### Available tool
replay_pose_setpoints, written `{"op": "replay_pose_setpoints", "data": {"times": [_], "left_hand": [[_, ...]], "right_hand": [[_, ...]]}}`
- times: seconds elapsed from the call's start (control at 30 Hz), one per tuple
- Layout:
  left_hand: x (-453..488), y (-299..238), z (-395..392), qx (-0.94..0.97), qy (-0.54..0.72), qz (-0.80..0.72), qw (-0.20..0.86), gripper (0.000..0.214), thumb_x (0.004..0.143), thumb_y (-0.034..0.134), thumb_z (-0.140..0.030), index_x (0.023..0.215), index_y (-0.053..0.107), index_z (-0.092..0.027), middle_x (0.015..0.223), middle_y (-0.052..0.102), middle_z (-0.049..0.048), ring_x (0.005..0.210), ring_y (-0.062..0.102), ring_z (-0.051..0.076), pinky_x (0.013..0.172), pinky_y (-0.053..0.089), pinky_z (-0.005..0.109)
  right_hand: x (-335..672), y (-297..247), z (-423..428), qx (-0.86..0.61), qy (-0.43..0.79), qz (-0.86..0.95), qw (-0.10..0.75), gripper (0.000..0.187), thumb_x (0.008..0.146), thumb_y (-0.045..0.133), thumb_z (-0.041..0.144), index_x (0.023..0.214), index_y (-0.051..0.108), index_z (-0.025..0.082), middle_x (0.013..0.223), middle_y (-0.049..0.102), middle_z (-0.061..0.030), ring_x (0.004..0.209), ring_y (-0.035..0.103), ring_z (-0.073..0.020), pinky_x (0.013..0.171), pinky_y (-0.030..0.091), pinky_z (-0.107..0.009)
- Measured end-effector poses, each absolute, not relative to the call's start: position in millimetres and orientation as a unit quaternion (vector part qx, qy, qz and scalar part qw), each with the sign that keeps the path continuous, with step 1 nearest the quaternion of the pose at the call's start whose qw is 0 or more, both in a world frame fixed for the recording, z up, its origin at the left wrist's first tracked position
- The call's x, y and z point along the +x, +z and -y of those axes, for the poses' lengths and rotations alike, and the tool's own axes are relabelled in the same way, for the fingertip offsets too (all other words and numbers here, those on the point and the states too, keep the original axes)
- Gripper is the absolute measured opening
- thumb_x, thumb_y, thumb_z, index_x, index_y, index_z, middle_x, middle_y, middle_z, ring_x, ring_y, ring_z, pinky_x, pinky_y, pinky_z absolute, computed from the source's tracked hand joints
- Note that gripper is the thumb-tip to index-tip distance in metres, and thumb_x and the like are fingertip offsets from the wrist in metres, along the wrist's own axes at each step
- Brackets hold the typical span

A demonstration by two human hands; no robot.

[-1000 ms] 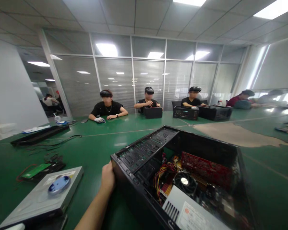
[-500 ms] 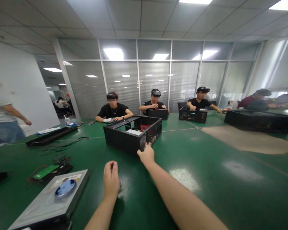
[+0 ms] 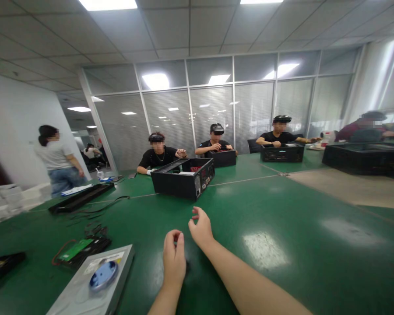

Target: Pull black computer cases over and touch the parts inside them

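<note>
My left hand (image 3: 174,253) hovers over the green table (image 3: 236,218) with its fingers curled in toward the thumb. Whatever lies inside that curl, if anything, is hidden. Just right of it, my right hand (image 3: 202,226) has its thumb apart from loosely bent fingers and holds nothing. Beyond both hands, touched by neither, sits a black computer case (image 3: 174,186) with its upper side uncovered; something red and a pale flat part show inside. To the left lies a silver metal drive-like box (image 3: 82,280) with a shiny blue-tinted disc (image 3: 103,275) on top.
A green circuit board (image 3: 77,250) with cables lies behind the silver box, and a long black panel (image 3: 82,197) farther back. Co-workers sit opposite, two at black cases (image 3: 282,153). Another case (image 3: 364,158) stands right, near brown sheeting (image 3: 341,186). Someone stands at left (image 3: 57,153).
My right hand has let go of the computer case, which now stands farther away. My left hand has come closer to the right one. The person opposite has raised a hand beside the case.
</note>
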State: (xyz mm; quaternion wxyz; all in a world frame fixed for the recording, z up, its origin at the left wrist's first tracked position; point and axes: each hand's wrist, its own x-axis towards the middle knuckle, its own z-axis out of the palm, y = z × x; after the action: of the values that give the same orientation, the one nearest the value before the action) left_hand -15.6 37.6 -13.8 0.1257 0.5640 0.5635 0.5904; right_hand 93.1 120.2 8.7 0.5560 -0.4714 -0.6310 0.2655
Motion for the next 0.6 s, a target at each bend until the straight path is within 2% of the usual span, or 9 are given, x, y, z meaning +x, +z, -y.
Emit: {"op": "replay_pose_setpoints", "data": {"times": [0.1,0.2,0.3,0.43,0.5,0.6], "left_hand": [[-19.5,-13.3,-38.5,0.551,0.594,-0.572,0.127,0.030,0.095,0.048,-0.048,0.098,0.058,-0.020,0.094,0.061,0.0046,0.092,0.057,0.023,0.085,0.043,0.035],[-21.1,-15.0,-42.0,0.548,0.593,-0.572,0.142,0.030,0.094,0.049,-0.049,0.098,0.057,-0.020,0.092,0.061,0.0038,0.090,0.057,0.023,0.084,0.043,0.035],[-20.9,-17.1,-44.8,0.553,0.593,-0.568,0.145,0.031,0.093,0.050,-0.050,0.098,0.058,-0.020,0.093,0.062,0.0041,0.090,0.058,0.023,0.085,0.043,0.036],[-20.2,-16.9,-41.5,0.557,0.584,-0.574,0.139,0.030,0.090,0.050,-0.048,0.096,0.059,-0.020,0.093,0.063,0.0051,0.090,0.060,0.024,0.084,0.045,0.036],[-19.3,-15.7,-37.5,0.561,0.574,-0.578,0.147,0.027,0.089,0.050,-0.045,0.096,0.059,-0.020,0.093,0.063,0.0055,0.090,0.061,0.024,0.084,0.046,0.037],[-16.1,-13.7,-30.8,0.572,0.557,-0.582,0.156,0.025,0.088,0.051,-0.042,0.097,0.058,-0.020,0.093,0.062,0.0056,0.089,0.061,0.023,0.084,0.047,0.036]], "right_hand": [[100.7,45.2,-97.3,-0.443,0.284,0.638,0.562,0.043,0.080,0.053,0.015,0.123,0.055,0.013,0.116,0.066,-0.0115,0.086,0.068,-0.0167,0.088,0.054,-0.035],[139.0,71.7,-60.9,-0.397,0.288,0.681,0.544,0.045,0.076,0.062,0.018,0.120,0.057,0.019,0.116,0.066,-0.0059,0.083,0.067,-0.0144,0.083,0.054,-0.031],[205.3,67.3,-25.2,-0.417,0.231,0.743,0.470,0.047,0.072,0.065,0.018,0.119,0.060,0.020,0.117,0.066,-0.0060,0.091,0.066,-0.0175,0.091,0.050,-0.037],[311.1,22.7,-2.4,-0.564,0.125,0.745,0.335,0.051,0.072,0.061,0.019,0.123,0.059,0.017,0.121,0.067,-0.0108,0.105,0.064,-0.0252,0.096,0.043,-0.046],[361.3,-1.4,-4.0,-0.603,0.091,0.718,0.336,0.051,0.074,0.060,0.023,0.124,0.059,0.018,0.123,0.066,-0.0118,0.110,0.063,-0.0275,0.099,0.041,-0.048],[423.0,-24.2,-14.8,-0.625,0.096,0.647,0.425,0.046,0.075,0.060,0.031,0.120,0.061,0.018,0.120,0.067,-0.0121,0.106,0.065,-0.0270,0.099,0.044,-0.047]]}}
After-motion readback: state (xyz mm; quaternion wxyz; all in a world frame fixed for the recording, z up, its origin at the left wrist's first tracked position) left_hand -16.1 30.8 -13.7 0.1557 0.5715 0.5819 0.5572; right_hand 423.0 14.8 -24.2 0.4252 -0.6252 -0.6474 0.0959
